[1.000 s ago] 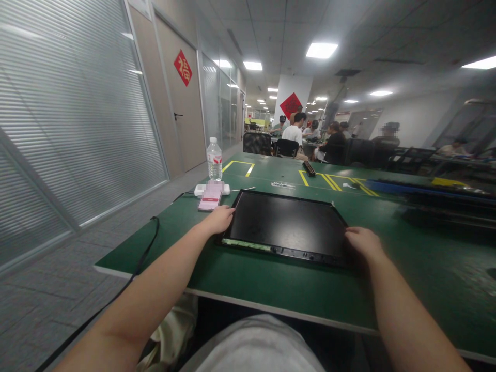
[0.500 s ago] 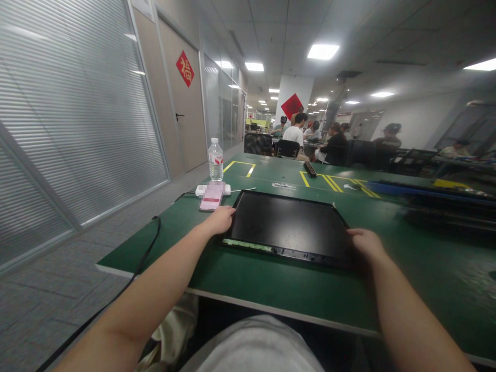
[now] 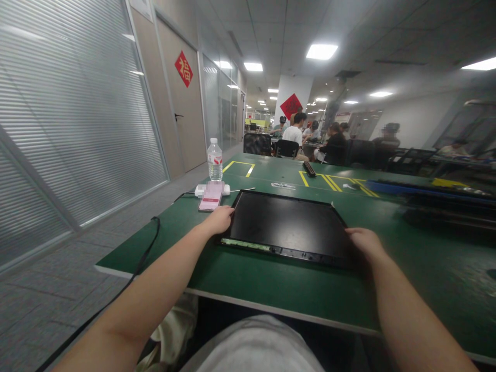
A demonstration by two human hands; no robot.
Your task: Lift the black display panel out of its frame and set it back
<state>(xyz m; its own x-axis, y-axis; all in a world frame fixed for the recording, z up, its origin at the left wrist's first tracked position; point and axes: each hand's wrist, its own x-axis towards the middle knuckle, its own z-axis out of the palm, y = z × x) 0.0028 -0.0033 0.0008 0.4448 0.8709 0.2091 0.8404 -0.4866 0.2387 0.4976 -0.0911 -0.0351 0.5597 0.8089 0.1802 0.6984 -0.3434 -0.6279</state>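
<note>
A black flat display panel [image 3: 289, 222] lies face up on the green table [image 3: 279, 284] before me, with a green strip along the left part of its near edge. My left hand [image 3: 220, 220] is closed on the panel's left edge. At the opposite edge, my right hand [image 3: 364, 242] grips the frame with the thumb on top; the other fingers are hidden below. Just beyond my left hand, a phone [image 3: 211, 199] leans on a white power strip [image 3: 226, 189].
A water bottle [image 3: 215, 161] stands behind the phone. Farther back lie a dark ridged block [image 3: 309, 169], small white pieces [image 3: 282, 185] and yellow tape marks. Blurred dark panels [image 3: 445, 204] are stacked at the right. A black cable [image 3: 149, 248] hangs over the left edge. People sit in the background.
Hardly anything differs. The whole view has shifted very slightly, and both hands keep their hold on the panel's sides.
</note>
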